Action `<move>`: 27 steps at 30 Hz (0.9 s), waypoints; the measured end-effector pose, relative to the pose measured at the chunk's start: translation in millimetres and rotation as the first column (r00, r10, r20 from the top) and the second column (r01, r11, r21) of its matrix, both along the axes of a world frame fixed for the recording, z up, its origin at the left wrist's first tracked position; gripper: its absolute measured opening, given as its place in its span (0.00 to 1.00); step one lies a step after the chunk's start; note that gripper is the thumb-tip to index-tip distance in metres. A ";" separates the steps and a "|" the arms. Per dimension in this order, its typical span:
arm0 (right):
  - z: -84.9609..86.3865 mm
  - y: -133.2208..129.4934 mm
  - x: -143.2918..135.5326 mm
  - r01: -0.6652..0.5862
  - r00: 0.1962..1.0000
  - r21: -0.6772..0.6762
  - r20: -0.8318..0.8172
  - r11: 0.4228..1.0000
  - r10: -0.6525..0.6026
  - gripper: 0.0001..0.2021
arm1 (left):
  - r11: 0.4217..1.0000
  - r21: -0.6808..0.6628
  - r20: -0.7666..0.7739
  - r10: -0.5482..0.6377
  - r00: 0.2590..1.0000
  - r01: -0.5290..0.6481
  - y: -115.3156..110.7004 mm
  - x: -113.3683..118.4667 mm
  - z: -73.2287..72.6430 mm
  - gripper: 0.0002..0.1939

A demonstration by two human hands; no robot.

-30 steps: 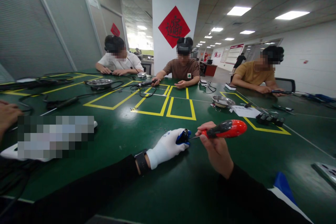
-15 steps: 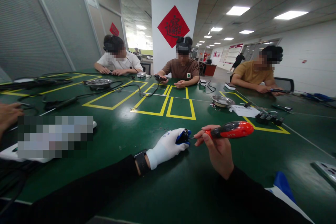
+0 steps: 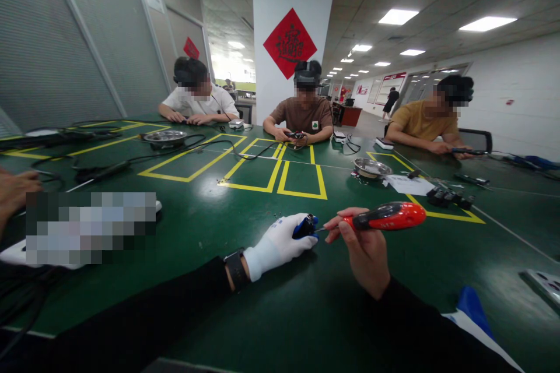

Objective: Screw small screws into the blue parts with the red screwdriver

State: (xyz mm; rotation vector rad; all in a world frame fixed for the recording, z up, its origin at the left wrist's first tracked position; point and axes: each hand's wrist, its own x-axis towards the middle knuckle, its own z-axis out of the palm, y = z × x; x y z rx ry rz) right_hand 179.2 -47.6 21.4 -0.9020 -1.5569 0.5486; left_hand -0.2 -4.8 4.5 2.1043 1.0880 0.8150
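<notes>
My left hand (image 3: 282,240), in a white glove with blue-coated fingers, is closed around a small black part (image 3: 309,224) with a shiny round top. Most of that part is hidden by the glove. My bare right hand (image 3: 364,250) grips a red and black screwdriver (image 3: 387,216) by the front of its handle and its shaft. The handle points right, and the thin shaft runs left to the black part. Whether the tip touches it I cannot tell.
Yellow tape outlines mark the green table (image 3: 210,315). A metal bowl (image 3: 371,168), white paper (image 3: 409,185) and black parts (image 3: 450,196) lie to the right. Another metal bowl (image 3: 165,139) and cables stand at left. A spare glove (image 3: 475,315) lies near my right arm. Several people sit around.
My hands and the screwdriver have hardly moved. The person across the table has brought both hands together on a dark object.
</notes>
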 end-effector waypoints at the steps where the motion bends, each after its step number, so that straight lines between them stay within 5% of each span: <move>1: -0.5 -0.1 0.0 -0.001 1.000 0.001 -0.002 1.000 0.001 0.06 | 1.000 0.006 0.003 0.005 1.000 -0.005 0.0 -0.2 0.3 0.14; 10: 9.9 -0.3 -1.3 0.040 0.999 0.120 0.018 0.992 -0.042 0.03 | 1.000 -0.014 0.020 -0.010 1.000 0.010 2.0 -0.3 -0.3 0.12; 17: 16.8 -0.5 -9.3 -0.253 0.943 -0.029 -0.232 0.967 0.239 0.14 | 1.000 0.019 -0.019 0.012 1.000 -0.012 -2.1 -0.3 3.9 0.10; 22: 10.5 4.2 -7.4 -0.126 0.971 0.024 -0.204 0.992 0.128 0.08 | 0.999 0.048 -0.029 0.002 1.000 0.000 -0.4 -1.4 3.1 0.12; 24: 8.3 9.9 -4.7 -0.044 0.916 0.016 -0.400 0.999 0.046 0.10 | 0.998 0.070 -0.019 -0.007 1.000 0.008 0.6 -2.0 0.8 0.13; 27: 6.4 21.2 3.0 -0.007 0.723 -0.088 -0.689 0.996 -0.056 0.11 | 0.998 0.064 -0.009 -0.012 1.000 0.013 1.9 -2.4 -4.2 0.16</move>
